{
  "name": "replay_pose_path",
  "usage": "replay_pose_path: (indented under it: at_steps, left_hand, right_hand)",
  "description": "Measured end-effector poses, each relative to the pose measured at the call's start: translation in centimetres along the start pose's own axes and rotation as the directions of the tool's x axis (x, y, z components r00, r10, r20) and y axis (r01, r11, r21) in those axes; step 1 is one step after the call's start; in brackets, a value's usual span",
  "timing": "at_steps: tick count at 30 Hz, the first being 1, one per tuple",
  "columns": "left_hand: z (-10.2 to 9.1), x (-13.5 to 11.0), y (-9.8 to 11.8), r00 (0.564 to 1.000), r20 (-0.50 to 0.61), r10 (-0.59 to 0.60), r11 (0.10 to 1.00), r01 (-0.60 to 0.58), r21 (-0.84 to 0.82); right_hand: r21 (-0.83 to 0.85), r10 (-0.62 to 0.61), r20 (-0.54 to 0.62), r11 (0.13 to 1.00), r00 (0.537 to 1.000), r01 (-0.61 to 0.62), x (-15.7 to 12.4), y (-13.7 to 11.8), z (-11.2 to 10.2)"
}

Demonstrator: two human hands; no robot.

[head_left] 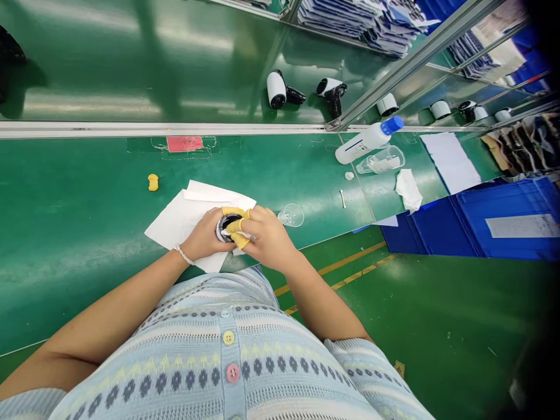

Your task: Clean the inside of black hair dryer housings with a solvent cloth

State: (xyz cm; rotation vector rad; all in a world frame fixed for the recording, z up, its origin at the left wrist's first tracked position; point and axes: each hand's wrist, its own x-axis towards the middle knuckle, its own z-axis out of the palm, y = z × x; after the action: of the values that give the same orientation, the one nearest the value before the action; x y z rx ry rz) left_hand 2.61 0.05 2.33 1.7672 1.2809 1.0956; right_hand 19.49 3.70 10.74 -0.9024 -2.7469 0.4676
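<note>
My left hand (205, 233) is closed around a round housing with a dark opening (226, 224) and a pale rim, held over white paper sheets (170, 216). My right hand (265, 236) is pinched at the rim, its fingertips at the opening. Between those fingers shows a small white piece (249, 236), too covered to name; a white tip also reaches into the opening. Yellow finger cots cover fingertips on both hands. Just right of my right hand, a clear plastic cup (291, 215) lies on the green bench.
A yellow finger cot (153, 182) lies left on the bench (79, 204). Toward the right are a white bottle (363, 143) with a blue cap, another clear cup (385, 160), a swab (342, 199) and a crumpled tissue (409, 189). Hair dryers (276, 90) stand behind the rail; blue bins (503, 219) are at right.
</note>
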Motion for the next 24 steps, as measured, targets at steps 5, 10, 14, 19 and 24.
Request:
replay_pose_path:
  at_steps: [5,10,14,19,24]
  left_hand:
    - [-0.1,0.2,0.4,1.000,0.008,-0.025,1.000,0.025,-0.014]
    - [0.1,0.3,0.4,1.000,-0.010,-0.006,1.000,0.005,-0.029]
    - [0.2,0.2,0.2,1.000,-0.008,0.012,0.999,-0.012,-0.041]
    - [0.1,0.3,0.3,0.998,0.004,-0.068,0.996,0.068,0.060]
    - [0.0,0.6,0.3,0.999,0.020,-0.037,0.996,0.035,0.086]
  right_hand:
    - [-0.056,0.010,0.070,0.998,0.997,-0.006,0.5,-0.4,-0.8]
    - [-0.104,0.056,0.050,0.993,0.997,-0.050,0.9,-1.0,-0.9]
    - [-0.088,0.011,0.079,0.996,0.997,-0.004,0.8,-1.5,-0.8]
    - [-0.173,0.200,-0.055,0.963,0.978,-0.207,1.3,-2.1,0.3]
    - [-0.138,0.162,-0.059,0.976,0.985,-0.169,1.3,-2.5,0.7]
